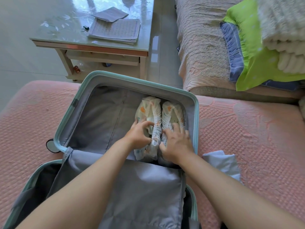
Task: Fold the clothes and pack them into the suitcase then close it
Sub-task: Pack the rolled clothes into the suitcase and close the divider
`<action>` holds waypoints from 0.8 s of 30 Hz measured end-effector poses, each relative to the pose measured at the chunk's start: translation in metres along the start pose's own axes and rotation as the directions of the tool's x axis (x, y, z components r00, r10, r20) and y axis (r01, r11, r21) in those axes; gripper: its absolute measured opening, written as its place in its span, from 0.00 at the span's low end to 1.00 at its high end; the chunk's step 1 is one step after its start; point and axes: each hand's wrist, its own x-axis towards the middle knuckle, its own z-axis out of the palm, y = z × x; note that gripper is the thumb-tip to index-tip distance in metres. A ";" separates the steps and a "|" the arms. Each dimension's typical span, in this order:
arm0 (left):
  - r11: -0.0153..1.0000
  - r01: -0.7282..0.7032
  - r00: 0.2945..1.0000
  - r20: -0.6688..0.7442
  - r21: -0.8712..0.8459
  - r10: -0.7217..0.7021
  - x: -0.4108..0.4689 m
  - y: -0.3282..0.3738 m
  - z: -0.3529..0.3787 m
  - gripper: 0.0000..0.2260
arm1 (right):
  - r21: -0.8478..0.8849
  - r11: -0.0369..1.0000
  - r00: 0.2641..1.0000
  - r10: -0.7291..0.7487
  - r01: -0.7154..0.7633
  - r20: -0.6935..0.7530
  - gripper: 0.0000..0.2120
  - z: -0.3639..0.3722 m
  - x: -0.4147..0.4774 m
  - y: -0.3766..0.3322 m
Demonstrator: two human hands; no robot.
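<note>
1. While both forearms reach into the open suitcase [69, 113], the left hand [139, 135] has its fingers curled over the near part of the left bundle [149, 111], thumb and fingertips gripping its patterned white cloth.
2. The right hand [175, 143] lies on the right bundle [174, 113] with its fingers spread and only slightly bent, pressing down rather than closing round it; its fingertips are blurred.
3. The two bundles lie side by side, touching, and stretch away beyond both hands toward the suitcase's far wall.
4. Just right of the right hand runs the pale green rim, and the right bundle sits close against that wall.
5. Left of the left hand, grey lining shows all the way to the opposite wall, which gives wide room on that side.
6. Nearer than the hands, under the forearms, a grey flap [140, 187] covers the suitcase's near half.
7. Right of the right forearm, outside the rim, a pale blue garment [226, 164] lies on the pink sofa cover [255, 138].
8. Well beyond the hands stands a glass-topped surface [57, 30] carrying papers [115, 30].
</note>
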 end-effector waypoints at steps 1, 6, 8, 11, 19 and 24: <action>0.999 -0.001 0.999 -0.038 -0.037 -0.001 0.000 0.001 0.003 0.32 | -0.035 0.999 1.000 -0.026 0.026 0.010 0.30 0.002 0.001 0.006; 0.997 0.038 0.992 -0.115 -0.074 -0.046 -0.009 0.006 0.023 0.31 | -0.045 0.998 0.980 -0.024 0.033 0.198 0.36 0.017 0.003 0.023; 0.997 0.077 0.997 -0.028 -0.023 -0.078 -0.010 0.009 0.021 0.30 | 0.021 0.999 0.974 -0.050 0.046 0.221 0.35 0.013 0.005 0.026; 0.980 0.078 0.992 -0.111 0.182 -0.059 -0.011 0.019 0.015 0.29 | 0.319 0.943 0.995 -0.101 0.093 0.010 0.25 -0.002 -0.001 0.039; 0.822 -0.468 0.717 -0.403 0.326 0.568 -0.043 0.114 0.092 0.15 | 0.449 0.876 0.921 0.308 -0.176 -0.240 0.21 -0.002 -0.060 0.151; 0.872 -0.406 0.899 -0.052 0.272 0.435 -0.036 0.151 0.178 0.21 | 0.260 0.790 0.832 0.530 -0.555 0.167 0.25 0.025 -0.105 0.206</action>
